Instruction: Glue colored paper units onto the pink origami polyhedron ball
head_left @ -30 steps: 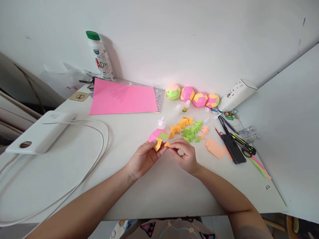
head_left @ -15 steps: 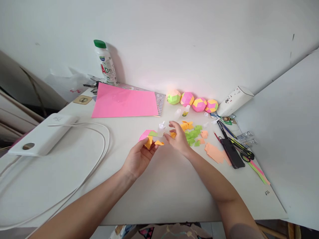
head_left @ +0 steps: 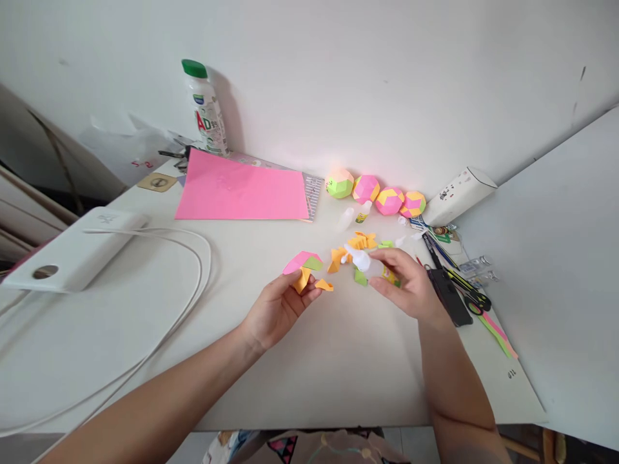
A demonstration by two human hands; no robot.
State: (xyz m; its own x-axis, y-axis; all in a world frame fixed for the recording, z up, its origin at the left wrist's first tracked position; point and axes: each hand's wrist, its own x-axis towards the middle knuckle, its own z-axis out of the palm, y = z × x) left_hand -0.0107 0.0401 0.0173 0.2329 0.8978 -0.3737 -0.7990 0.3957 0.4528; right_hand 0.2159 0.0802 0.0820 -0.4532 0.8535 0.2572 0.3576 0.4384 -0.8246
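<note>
Holding white-nozzled bottle (head_left: 369, 265) in grip of right hand (head_left: 411, 283); left hand (head_left: 276, 309) pinching folded paper shape (head_left: 303, 263), orange piece (head_left: 324, 285).

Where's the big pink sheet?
In the head view, the pink sheet lies at the back of the table, left of the paper balls, in front of the green-capped bottle.

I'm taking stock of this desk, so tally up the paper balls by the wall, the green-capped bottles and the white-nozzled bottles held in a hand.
Paper balls: 4
Green-capped bottle: 1
White-nozzled bottle, in the right hand: 1
Total: 6
</note>
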